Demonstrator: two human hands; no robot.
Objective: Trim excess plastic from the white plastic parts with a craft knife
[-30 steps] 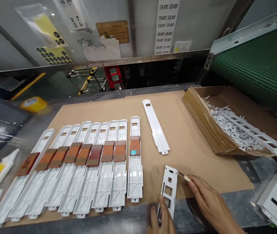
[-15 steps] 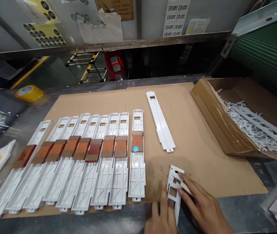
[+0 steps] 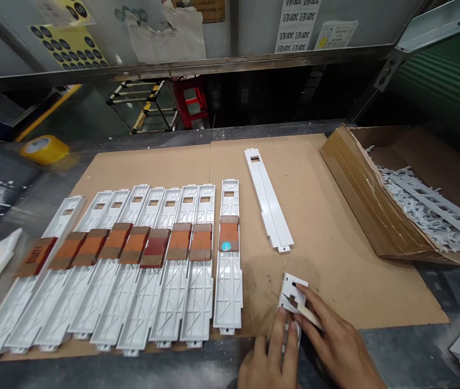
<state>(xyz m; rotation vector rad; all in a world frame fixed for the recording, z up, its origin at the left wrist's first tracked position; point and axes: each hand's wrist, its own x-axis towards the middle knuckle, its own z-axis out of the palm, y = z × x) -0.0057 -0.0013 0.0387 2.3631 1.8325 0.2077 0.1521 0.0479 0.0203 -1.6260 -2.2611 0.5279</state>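
At the left, a row of long white moulded plastic panels point(image 3: 140, 259) lies on the brown cardboard sheet point(image 3: 327, 243). Near its front edge, the left hand point(image 3: 268, 359) clamps a small white plastic part with square openings point(image 3: 290, 297); the part looks light, stiff and thin, best taken by its edges. The right hand point(image 3: 335, 346), just beside, grips a thin pale blade tool point(image 3: 300, 309) touching the part.
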